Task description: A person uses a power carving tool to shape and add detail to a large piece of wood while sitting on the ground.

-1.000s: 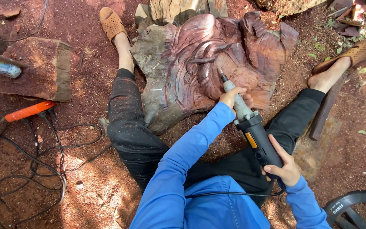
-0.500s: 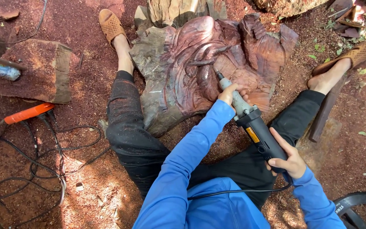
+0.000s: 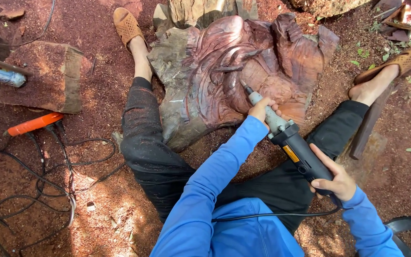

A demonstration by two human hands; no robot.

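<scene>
On the far left a sawn wood block (image 3: pixel 48 76) lies on the red, sawdust-strewn ground (image 3: pixel 96 209), with an orange-handled tool (image 3: pixel 34 124) and loose black cables (image 3: pixel 48 181) just beside it, well apart from both hands.

Toward the middle, the carved wood slab (image 3: pixel 224 71) lies between the person's outstretched legs, tilted up against a stump. It looks heavy and stiff, rough along its bark edge and smooth where it is worked, so it should stay put under pressure without being held; its thin raised ridges are probably the only fragile part.

The left hand (image 3: pixel 261 110) is wrapped around the grey metal neck of the corded die grinder (image 3: pixel 288 143), fingers curled shut on it, resting just at the slab's lower edge. The tool's narrow tip (image 3: pixel 244 87) touches the carving, though the bit itself is too small to make out.

Further right, the right hand (image 3: pixel 335 180) closes on the black rear body, its index finger stretched along the casing. The grinder seems rigid and moderately weighty, best held as here: neck for guidance, body for support. Its cord (image 3: pixel 272 215) trails back across the lap.
</scene>
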